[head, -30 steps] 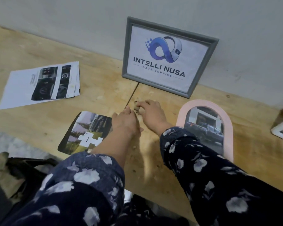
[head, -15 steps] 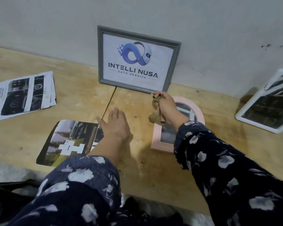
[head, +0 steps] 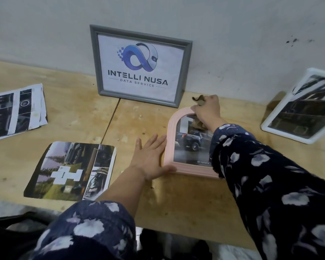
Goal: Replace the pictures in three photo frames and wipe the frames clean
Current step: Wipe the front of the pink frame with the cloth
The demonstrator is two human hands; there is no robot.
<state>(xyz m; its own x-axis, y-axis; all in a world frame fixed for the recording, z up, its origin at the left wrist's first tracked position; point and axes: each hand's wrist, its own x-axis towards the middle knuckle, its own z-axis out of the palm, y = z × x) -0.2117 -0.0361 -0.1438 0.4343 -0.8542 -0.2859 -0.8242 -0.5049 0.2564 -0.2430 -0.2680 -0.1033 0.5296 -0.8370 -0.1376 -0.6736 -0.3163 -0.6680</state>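
Fingers of the right hand (head: 207, 109) are closed around a crumpled brown cloth (head: 197, 123), pressing it onto the arched top of the pink frame (head: 169, 139); part of the cloth sticks out above the knuckles, part hangs over the glass. Fingers of the left hand (head: 150, 156) are spread wide and flat, holding nothing, palm down on the worktop (head: 79, 117), with the fingertips and thumb touching the frame's left edge and lower left corner.

The pink frame lies flat on the worktop, arch pointing toward the wall (head: 233, 44). It contains a picture of a dark pickup truck; the right forearm in a dark floral sleeve (head: 270, 175) covers its right side.

A grey frame (head: 94, 59) stands upright against the wall, just behind the pink frame, with a logo print reading "INTELLI NUSA DATA SERVICE". A white frame (head: 315, 140) leans tilted against the wall at far right, well apart from the pink one; its picture is unclear under glare.

A loose photo print (head: 69, 169) with rounded corners lies flat near the left hand. A stack of printed sheets (head: 15, 111) lies at far left
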